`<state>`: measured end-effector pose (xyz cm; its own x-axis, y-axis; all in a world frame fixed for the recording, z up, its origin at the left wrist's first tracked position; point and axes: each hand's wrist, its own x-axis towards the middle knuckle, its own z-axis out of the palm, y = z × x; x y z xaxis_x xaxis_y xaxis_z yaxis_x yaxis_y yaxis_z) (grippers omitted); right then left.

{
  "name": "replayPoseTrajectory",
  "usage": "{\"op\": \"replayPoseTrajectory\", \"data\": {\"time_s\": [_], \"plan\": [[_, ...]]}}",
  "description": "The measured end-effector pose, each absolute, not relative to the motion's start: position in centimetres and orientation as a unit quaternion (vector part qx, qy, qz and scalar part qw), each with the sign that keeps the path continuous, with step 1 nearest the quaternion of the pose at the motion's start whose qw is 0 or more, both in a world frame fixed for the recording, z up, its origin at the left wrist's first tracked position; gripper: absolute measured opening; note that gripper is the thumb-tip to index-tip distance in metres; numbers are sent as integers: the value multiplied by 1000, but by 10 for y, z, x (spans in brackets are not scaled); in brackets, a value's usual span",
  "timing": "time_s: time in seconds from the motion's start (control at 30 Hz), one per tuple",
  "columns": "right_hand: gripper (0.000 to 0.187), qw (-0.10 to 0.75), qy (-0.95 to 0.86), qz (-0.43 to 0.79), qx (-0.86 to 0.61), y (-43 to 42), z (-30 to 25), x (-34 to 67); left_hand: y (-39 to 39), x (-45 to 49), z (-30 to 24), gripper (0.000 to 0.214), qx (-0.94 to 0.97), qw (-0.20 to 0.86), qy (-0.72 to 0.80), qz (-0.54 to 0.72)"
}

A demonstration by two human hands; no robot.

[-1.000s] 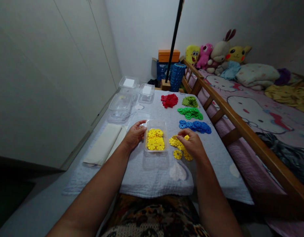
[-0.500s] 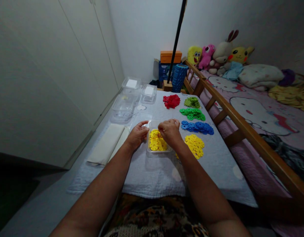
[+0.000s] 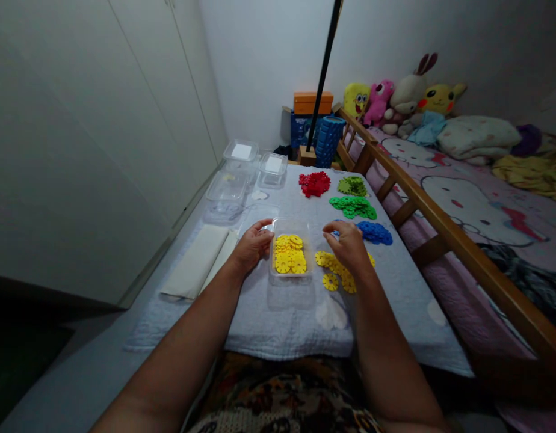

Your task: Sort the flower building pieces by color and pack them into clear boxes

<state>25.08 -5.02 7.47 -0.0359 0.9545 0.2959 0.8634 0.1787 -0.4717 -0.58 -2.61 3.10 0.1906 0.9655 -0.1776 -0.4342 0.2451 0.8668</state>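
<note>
A clear plastic box [image 3: 290,225] holds yellow flower-shaped discs [image 3: 290,255], laid in overlapping rows. My left hand [image 3: 255,243] grips its left rim, thumb and fingers on the wall. To the right of the box, my right hand [image 3: 347,245] hovers above a loose spread of yellow discs [image 3: 331,281], fingers curved and apart, with nothing visible in them. It hides part of that spread and part of the blue disc pile [image 3: 375,233] behind it.
Green discs [image 3: 352,207], olive-green discs [image 3: 351,186] and red pieces [image 3: 315,184] lie in piles farther back. More clear containers [image 3: 226,187] stand at the back left. A folded cream cloth [image 3: 195,263] lies at left. A wooden bed rail [image 3: 408,192] runs along the right.
My right hand has moved from over the box to the right, above the loose yellow discs. The discs in the box are now uncovered to view. My left hand stays on the rim.
</note>
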Motion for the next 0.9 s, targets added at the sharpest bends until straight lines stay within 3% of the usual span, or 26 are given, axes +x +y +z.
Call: {"op": "replayPoseTrajectory", "data": {"time_s": [0.27, 0.4, 0.77, 0.9], "plan": [[23, 134, -724, 75, -673, -72, 51, 268, -25, -6, 28, 63, 349, 686, 384, 509], [23, 106, -746, 62, -655, -72, 43, 264, -26, -6, 30, 61, 348, 685, 383, 512], [15, 167, -715, 129, -666, -68, 42, 265, -26, -6, 30, 61, 348, 691, 379, 507], [13, 226, -710, 139, -652, -66, 40, 268, -26, -6, 30, 61, 347, 689, 386, 506]]}}
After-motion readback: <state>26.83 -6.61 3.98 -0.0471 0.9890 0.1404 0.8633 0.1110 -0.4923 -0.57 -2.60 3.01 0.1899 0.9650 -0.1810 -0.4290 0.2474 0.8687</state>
